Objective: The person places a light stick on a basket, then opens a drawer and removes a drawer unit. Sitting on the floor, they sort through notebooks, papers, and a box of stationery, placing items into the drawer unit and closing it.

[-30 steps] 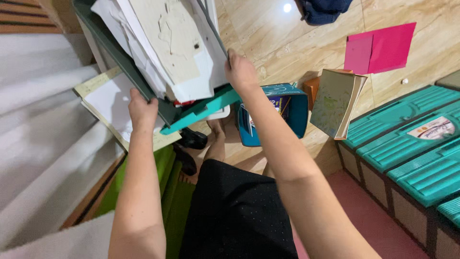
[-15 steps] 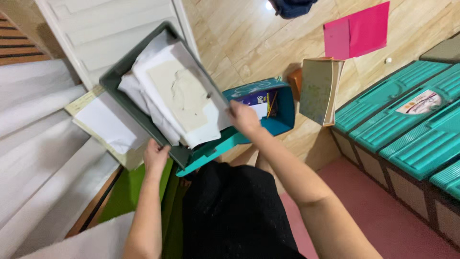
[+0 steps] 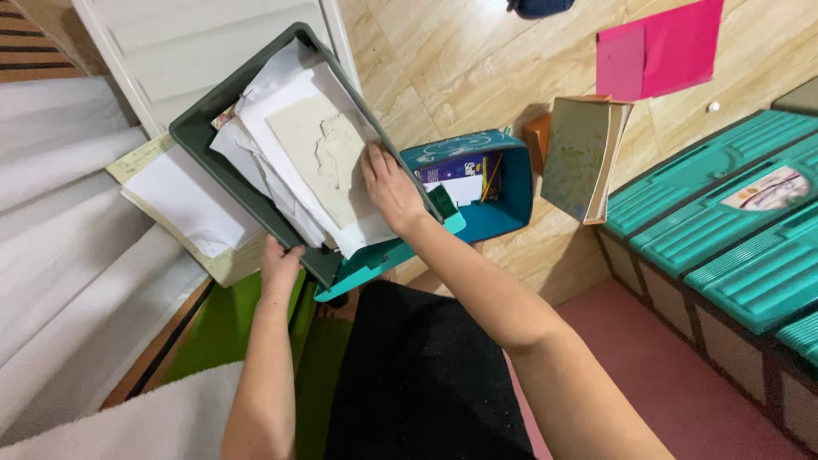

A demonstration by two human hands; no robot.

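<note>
In the head view, the left hand [image 3: 279, 264] is closed on the near corner of the dark green tray [image 3: 204, 140], which is tilted and full of white papers [image 3: 294, 158]. The right hand [image 3: 388, 186] lies flat and open on these papers. Just right of this hand, on the floor, stands a teal box [image 3: 503, 183]. Under the tray is a teal lid [image 3: 383, 255].

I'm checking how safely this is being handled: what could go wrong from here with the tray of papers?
The dark green tray is tilted and the left hand grips only its near edge, so it may slip or tip. The right hand presses flat on the loose papers; if it lifts, sheets could slide out toward the teal box and the floor. The teal lid under the tray looks loosely held and might drop.
</note>
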